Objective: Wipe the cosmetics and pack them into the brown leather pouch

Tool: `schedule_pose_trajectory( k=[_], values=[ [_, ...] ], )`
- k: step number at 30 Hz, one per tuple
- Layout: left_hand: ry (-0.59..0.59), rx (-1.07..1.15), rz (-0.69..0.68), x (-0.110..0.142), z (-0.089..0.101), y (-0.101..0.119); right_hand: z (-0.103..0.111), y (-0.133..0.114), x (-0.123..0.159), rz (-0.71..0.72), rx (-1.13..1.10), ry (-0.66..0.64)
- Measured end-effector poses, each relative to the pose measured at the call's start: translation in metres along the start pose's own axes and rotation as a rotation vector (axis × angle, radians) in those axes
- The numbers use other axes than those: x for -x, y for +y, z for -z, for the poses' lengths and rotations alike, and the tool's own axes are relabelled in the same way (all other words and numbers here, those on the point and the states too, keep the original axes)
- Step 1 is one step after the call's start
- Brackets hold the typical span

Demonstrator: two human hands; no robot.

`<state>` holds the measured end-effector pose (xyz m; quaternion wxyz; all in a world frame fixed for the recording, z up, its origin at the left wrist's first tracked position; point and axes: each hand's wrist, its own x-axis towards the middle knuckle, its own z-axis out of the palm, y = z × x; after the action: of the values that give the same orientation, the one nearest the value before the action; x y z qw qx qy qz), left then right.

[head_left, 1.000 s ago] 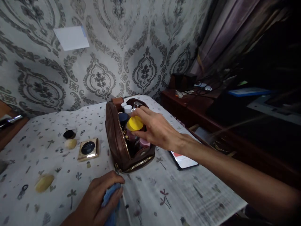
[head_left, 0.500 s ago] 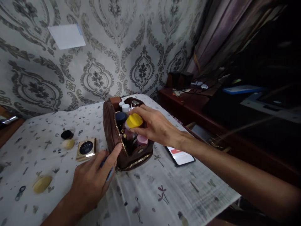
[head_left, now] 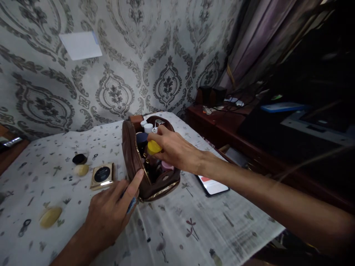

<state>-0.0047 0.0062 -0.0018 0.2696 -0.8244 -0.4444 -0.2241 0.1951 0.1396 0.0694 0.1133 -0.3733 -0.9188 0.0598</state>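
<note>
A pale grey wall covering with darker ornate medallions and leafy scrolls (head_left: 115, 90) fills the upper left and centre of the frame, with 1 blank white rectangular sheet (head_left: 81, 45) against it at upper left. A muted purple fabric curtain (head_left: 253, 44) hangs at upper right. Below it, a dark reddish-brown wooden piece of furniture (head_left: 194, 114) carries tangled dark cables (head_left: 246, 101). The light is dim and cool; the far right sinks into near-black shadow. Brown wood shows at the left edge.
</note>
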Motion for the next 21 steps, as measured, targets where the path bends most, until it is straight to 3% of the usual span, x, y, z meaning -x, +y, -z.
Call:
schedule_pose_trajectory(
  k=[9, 21],
  values=[
    [0.001, 0.01, 0.003, 0.001, -0.002, 0.0, 0.008, -0.011, -0.004, -0.051, 0.129, -0.112],
    [0.007, 0.041, 0.005, 0.002, -0.005, 0.0, -0.007, -0.001, -0.009, 0.049, 0.185, -0.066]
  ],
)
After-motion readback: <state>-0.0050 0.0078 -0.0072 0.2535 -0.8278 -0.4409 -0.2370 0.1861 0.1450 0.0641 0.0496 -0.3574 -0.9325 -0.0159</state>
